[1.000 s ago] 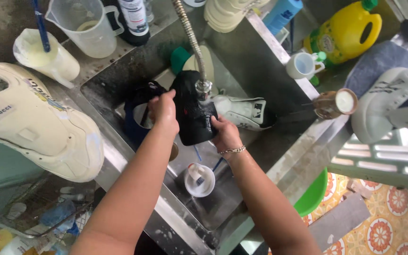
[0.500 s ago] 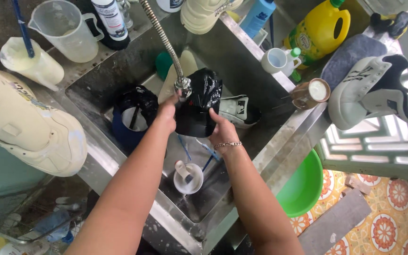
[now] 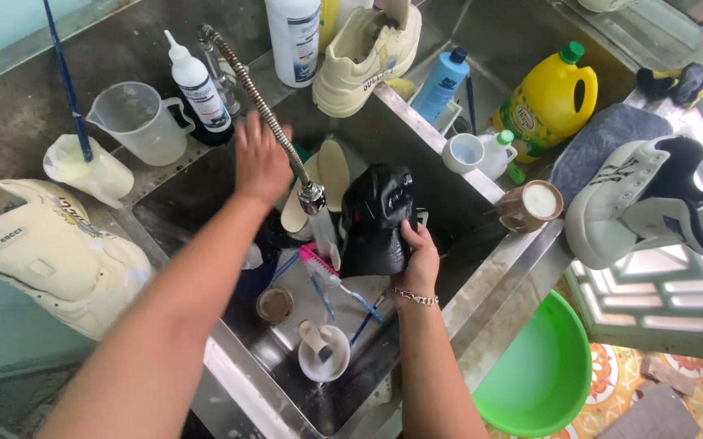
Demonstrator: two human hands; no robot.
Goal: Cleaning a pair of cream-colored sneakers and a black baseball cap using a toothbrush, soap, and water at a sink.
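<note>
A: Sink station, looking down. The right hand (image 3: 418,258) grips a black shoe (image 3: 377,221) over the middle of the sink (image 3: 457,280), just beside the nozzle of the flexible hose (image 3: 263,106). Fingers curl round the shoe's lower right side, closed firmly on it; the shoe stands roughly on end, wet and shiny.

B: And the left hand (image 3: 260,158)?

A: Raised toward the back-left corner of the sink, fingers loosely spread, holding nothing. It sits against or just in front of the hose; I cannot tell whether it touches. The tap base (image 3: 219,75) stands beyond it on the back rim.

B: Advice for handling well?

A: My judgement: keep the shoe low inside the sink so spray stays in, grip near the sole where it is stiff, and hold it clear of the nozzle.

B: Clutter below?

A: A pink-handled brush (image 3: 327,272) lies on the sink floor under the shoe, a small white cup (image 3: 323,351) near the front edge. A cream shoe (image 3: 42,256) rests on the left counter, a measuring jug (image 3: 136,122) behind it.
</note>
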